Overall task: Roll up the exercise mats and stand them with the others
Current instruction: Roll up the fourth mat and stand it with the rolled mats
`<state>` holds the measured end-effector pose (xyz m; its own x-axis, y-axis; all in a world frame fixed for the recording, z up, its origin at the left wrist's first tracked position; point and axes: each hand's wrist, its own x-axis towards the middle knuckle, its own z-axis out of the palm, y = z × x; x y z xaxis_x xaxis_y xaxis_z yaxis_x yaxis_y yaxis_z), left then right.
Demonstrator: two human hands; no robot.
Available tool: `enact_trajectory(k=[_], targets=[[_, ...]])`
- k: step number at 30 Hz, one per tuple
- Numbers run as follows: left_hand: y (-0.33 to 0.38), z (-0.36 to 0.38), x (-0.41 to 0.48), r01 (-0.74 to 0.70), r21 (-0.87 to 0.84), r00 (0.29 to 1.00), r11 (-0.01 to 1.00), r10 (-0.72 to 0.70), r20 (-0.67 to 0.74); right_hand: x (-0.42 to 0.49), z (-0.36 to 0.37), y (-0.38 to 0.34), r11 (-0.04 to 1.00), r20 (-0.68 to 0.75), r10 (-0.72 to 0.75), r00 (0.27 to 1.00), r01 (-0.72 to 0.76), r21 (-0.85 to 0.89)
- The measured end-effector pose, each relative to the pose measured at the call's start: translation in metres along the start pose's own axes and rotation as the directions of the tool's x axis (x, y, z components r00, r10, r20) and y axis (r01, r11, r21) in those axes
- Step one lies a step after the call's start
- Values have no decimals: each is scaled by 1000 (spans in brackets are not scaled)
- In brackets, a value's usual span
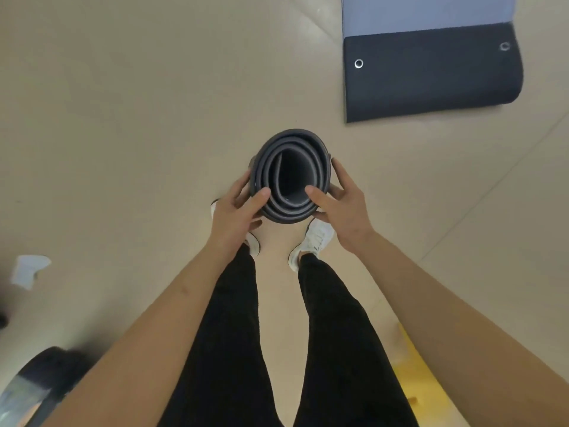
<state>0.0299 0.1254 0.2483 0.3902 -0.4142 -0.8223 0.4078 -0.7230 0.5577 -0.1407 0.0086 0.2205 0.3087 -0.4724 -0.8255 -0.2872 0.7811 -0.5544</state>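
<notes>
A dark rolled exercise mat (291,152) stands on end on the floor in front of my feet, its spiral top facing the camera. My left hand (238,211) grips its left side, thumb over the top rim. My right hand (341,206) grips the right side, thumb hooked over the rim too. A second mat (431,72) lies at the upper right, blue-grey on top, with its dark end folded over and two metal eyelets showing.
Beige floor (138,103) spreads all around. My white shoes (314,238) stand just behind the roll. A white object (29,269) lies at the left edge, a dark blurred object (46,374) at the lower left, and a yellow patch (421,386) at the lower right.
</notes>
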Motion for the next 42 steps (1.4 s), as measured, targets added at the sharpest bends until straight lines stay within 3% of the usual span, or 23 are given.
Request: enact_trajectory(k=[4, 9, 12, 16, 20, 26, 36, 42], targets=[[4, -21, 10, 17, 51, 1000, 999, -17, 2, 4, 14, -4, 997, -2, 71, 997, -71, 0], [-4, -40, 17, -15, 149, 999, 989, 22, -44, -2, 41, 4, 990, 96, 135, 986, -139, 39], [-8, -59, 19, -11, 147, 998, 989, 20, -59, -9, 67, 6, 994, 23, 109, 994, -109, 14], [-9, -94, 5, 36, 59, 997, 998, -32, -65, -33, 114, 3, 995, -87, 62, 994, -68, -66], [1, -145, -22, 61, -61, 993, 996, -66, -96, -62, 176, -20, 973, -89, -7, 996, -14, -230], [56, -218, -66, -66, -102, 979, 993, 44, -201, -92, 268, -80, 863, 35, -189, 981, 183, -471], [178, -330, -79, -155, -101, 900, 983, 98, -426, -91, 412, -204, 746, 248, -268, 931, 363, -558], [265, -376, -47, -186, -126, 904, 974, 120, -409, -43, 472, -299, 699, 309, -279, 909, 413, -583]])
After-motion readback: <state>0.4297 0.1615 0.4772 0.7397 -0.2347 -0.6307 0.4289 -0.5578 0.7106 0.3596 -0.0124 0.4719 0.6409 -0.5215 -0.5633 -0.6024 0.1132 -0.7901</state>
